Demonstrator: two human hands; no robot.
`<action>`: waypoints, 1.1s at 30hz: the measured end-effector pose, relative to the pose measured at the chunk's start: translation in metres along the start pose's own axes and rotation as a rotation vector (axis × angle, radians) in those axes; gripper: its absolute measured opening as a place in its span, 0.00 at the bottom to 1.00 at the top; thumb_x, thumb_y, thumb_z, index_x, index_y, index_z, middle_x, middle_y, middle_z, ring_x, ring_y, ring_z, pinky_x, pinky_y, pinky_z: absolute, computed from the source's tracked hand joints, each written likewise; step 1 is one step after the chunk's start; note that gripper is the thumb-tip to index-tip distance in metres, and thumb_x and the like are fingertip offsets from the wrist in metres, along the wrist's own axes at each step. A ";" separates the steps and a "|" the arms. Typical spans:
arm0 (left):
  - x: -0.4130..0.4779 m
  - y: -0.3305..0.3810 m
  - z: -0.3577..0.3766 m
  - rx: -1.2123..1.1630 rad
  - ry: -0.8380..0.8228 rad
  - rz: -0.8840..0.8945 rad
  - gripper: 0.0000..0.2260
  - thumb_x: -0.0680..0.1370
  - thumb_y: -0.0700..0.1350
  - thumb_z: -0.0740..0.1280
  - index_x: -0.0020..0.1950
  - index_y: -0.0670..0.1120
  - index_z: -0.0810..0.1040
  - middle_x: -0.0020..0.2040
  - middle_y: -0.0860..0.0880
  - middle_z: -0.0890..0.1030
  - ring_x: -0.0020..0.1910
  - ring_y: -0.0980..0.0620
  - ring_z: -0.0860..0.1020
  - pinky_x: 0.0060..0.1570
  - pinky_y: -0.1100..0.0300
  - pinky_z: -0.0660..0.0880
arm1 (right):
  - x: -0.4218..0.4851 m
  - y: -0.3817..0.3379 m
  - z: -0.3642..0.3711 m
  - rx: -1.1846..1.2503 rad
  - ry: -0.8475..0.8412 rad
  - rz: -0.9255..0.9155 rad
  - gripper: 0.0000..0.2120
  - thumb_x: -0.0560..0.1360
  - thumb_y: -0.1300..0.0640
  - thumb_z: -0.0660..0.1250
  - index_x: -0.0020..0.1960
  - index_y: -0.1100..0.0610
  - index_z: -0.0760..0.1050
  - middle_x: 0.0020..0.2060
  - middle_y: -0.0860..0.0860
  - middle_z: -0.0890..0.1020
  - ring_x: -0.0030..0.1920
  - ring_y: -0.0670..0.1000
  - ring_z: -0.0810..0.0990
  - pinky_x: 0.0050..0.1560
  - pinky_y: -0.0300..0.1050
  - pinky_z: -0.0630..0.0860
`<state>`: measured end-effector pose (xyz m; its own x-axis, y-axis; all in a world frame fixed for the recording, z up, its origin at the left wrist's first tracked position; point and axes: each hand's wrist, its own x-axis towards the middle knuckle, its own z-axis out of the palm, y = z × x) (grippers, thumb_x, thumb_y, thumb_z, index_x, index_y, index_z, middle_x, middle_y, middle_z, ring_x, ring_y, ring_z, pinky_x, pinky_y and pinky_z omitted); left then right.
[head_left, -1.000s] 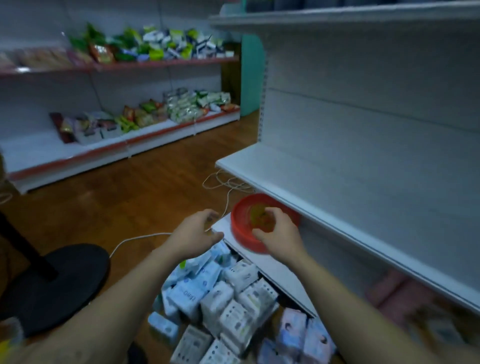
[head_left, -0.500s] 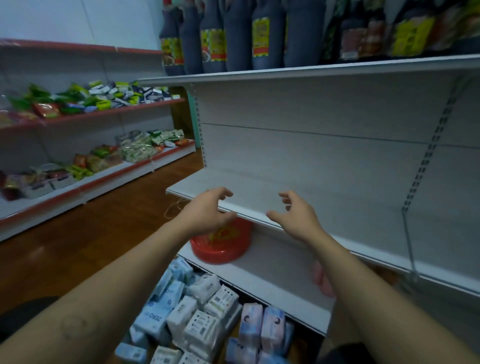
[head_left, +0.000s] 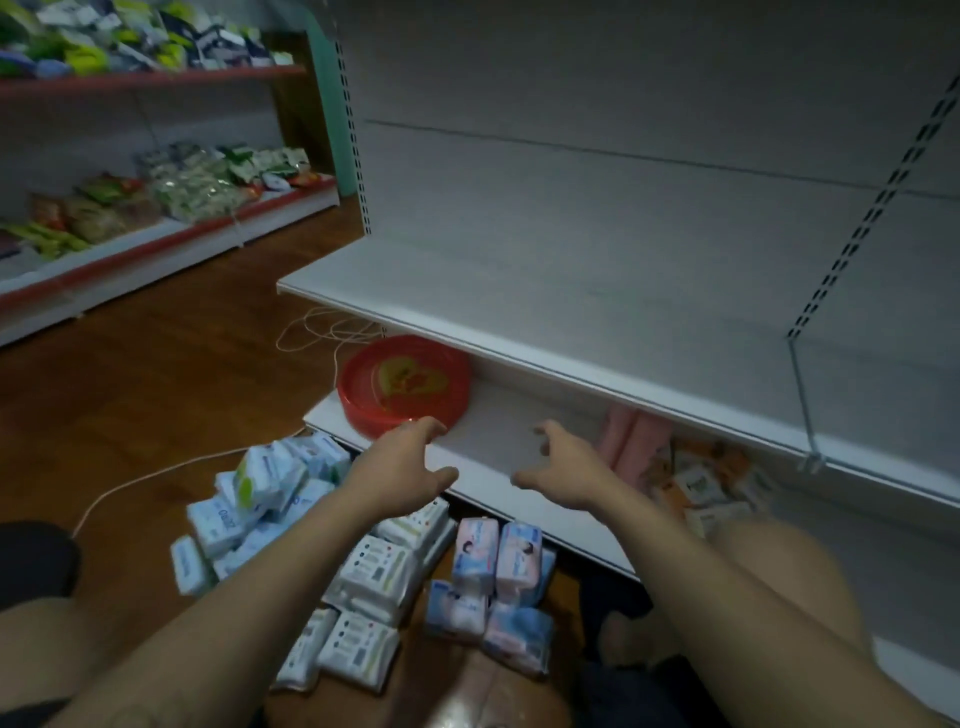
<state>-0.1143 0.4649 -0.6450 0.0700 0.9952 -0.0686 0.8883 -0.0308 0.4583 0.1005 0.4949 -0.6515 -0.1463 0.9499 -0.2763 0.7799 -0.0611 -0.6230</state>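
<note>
A red round basin with a yellow print inside sits at the left end of the bottom white shelf. My left hand hovers just in front of the basin's near rim, fingers loosely spread, holding nothing. My right hand hangs over the shelf's front edge to the right, fingers loosely curled, also holding nothing. Below both hands, a heap of white, blue and pink wet-wipe packs lies on the wooden floor.
A wide bare white shelf juts out above the bottom one. Pink packs and orange-white boxes sit on the bottom shelf at right. A white cable trails over the floor. Snack shelves line the far left wall.
The view has tilted back down. Both hands have dropped from the upper shelf's edge to the bottom shelf, near the red basin.
</note>
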 end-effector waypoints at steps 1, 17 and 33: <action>0.000 -0.008 0.010 -0.021 -0.017 -0.034 0.26 0.75 0.54 0.70 0.70 0.49 0.69 0.68 0.48 0.74 0.63 0.48 0.74 0.61 0.53 0.72 | 0.005 0.005 0.009 0.029 -0.025 0.045 0.38 0.71 0.50 0.74 0.74 0.56 0.60 0.66 0.57 0.73 0.60 0.56 0.76 0.57 0.46 0.73; 0.051 -0.057 0.188 -0.071 -0.363 -0.290 0.27 0.73 0.51 0.70 0.70 0.48 0.67 0.65 0.43 0.74 0.62 0.42 0.75 0.58 0.52 0.74 | 0.080 0.105 0.125 0.072 -0.129 0.553 0.20 0.73 0.55 0.69 0.62 0.61 0.72 0.61 0.58 0.78 0.60 0.57 0.77 0.53 0.43 0.72; 0.099 -0.117 0.296 -1.094 -0.408 -1.102 0.28 0.64 0.56 0.78 0.56 0.50 0.69 0.56 0.46 0.79 0.48 0.46 0.81 0.39 0.52 0.79 | 0.142 0.167 0.204 0.810 0.006 0.995 0.21 0.72 0.41 0.71 0.53 0.57 0.80 0.47 0.59 0.84 0.44 0.58 0.84 0.46 0.54 0.82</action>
<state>-0.0773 0.5391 -0.9681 -0.0841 0.3908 -0.9166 -0.1385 0.9064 0.3991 0.0859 0.5569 -0.9442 0.2875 0.3888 -0.8753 -0.0398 -0.9083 -0.4165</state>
